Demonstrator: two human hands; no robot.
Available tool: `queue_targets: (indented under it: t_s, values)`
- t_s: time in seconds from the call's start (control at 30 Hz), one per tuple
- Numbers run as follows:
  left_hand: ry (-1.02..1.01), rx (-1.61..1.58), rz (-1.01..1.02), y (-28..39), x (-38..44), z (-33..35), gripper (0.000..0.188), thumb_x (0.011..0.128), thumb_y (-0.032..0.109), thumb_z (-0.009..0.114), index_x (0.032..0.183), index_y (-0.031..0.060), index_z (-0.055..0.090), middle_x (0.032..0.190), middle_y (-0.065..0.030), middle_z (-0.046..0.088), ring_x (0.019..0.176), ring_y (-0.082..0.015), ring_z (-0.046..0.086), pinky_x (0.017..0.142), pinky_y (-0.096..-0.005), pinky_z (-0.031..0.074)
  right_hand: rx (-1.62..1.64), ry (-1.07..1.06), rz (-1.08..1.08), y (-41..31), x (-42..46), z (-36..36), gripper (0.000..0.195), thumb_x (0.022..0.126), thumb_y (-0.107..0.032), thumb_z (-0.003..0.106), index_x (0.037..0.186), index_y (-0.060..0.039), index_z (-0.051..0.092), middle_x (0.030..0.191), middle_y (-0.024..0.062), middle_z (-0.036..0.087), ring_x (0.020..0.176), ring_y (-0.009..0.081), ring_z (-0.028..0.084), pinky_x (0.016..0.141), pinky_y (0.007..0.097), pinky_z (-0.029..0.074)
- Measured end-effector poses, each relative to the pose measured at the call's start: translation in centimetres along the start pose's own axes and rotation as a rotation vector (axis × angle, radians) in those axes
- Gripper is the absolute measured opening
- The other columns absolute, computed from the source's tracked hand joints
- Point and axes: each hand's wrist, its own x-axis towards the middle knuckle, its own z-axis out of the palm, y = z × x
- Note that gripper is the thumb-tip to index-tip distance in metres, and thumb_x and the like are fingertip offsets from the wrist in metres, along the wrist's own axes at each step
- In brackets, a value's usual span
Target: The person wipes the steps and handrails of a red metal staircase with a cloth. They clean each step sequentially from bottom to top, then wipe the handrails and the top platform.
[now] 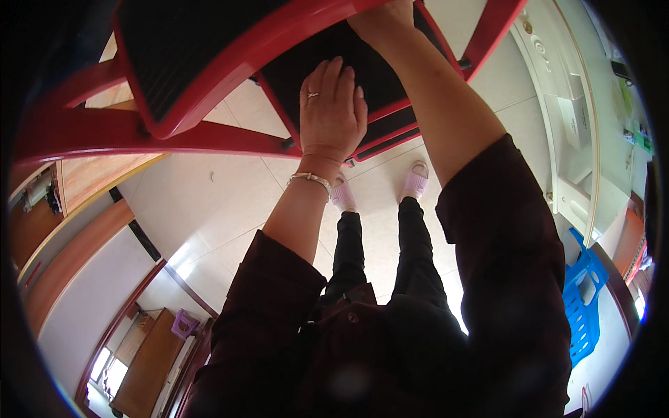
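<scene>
A red step ladder with black ribbed treads stands before me, its upper tread close to the camera. My left hand, with a ring and a bracelet, is over a lower black tread. Its fingers are slightly apart with nothing between them; whether it touches the ladder cannot be told. My right hand is at the red edge of the upper tread, at the top of the view. Its fingers are hidden behind that edge, so its grip does not show.
My feet in pink slippers stand on pale floor tiles below the ladder. A white cabinet with a glass top is on the right, a blue plastic chair below it. Wooden furniture stands on the left.
</scene>
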Motion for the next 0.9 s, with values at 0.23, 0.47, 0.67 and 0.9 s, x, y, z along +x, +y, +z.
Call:
queue_targets:
  t_s: [0.23,0.47,0.67,0.9]
  values:
    - [-0.134,0.075,0.047,-0.3,-0.6,-0.2,0.037,0.086,0.025,0.055,0.114,0.0024,0.060,0.124,-0.0138,0.056,0.114,-0.0310,0.052,0.104,-0.0431,0.037,0.195,-0.216,-0.298,-8.6,-3.1,1.9,0.028,0.082,-0.020,0.056,0.105,-0.0065,0.066,0.111,0.0158,0.064,0.112,0.0327,0.055,0.095,0.0479,0.042]
    - [0.076,-0.034,-0.013,-0.1,-0.2,0.3,0.033,0.082,0.022,0.061,0.109,0.0023,0.061,0.118,-0.0128,0.060,0.112,-0.0306,0.054,0.100,-0.0426,0.041,0.143,-0.233,-0.266,-4.7,-2.4,-0.5,0.029,0.082,-0.023,0.057,0.103,-0.0066,0.068,0.108,0.0161,0.065,0.107,0.0321,0.059,0.092,0.0465,0.045]
    - [0.045,-0.077,-0.006,0.4,-0.1,-1.6,0.033,0.094,0.021,0.051,0.117,-0.0032,0.056,0.125,-0.0205,0.054,0.118,-0.0377,0.051,0.103,-0.0448,0.040,-0.014,-0.239,-0.057,-0.8,-0.3,-0.6,0.030,0.081,-0.025,0.059,0.101,-0.0068,0.070,0.106,0.0163,0.067,0.103,0.0316,0.062,0.089,0.0453,0.048]
    - [0.576,-0.171,-0.112,-2.1,-0.6,0.7,0.036,0.089,0.018,0.058,0.118,-0.0011,0.046,0.125,-0.0226,0.046,0.116,-0.0360,0.044,0.098,-0.0415,0.037,0.174,-0.498,-0.331,-9.1,-1.9,1.9,0.031,0.080,-0.028,0.060,0.099,-0.0069,0.072,0.102,0.0166,0.069,0.099,0.0311,0.065,0.086,0.0440,0.051]
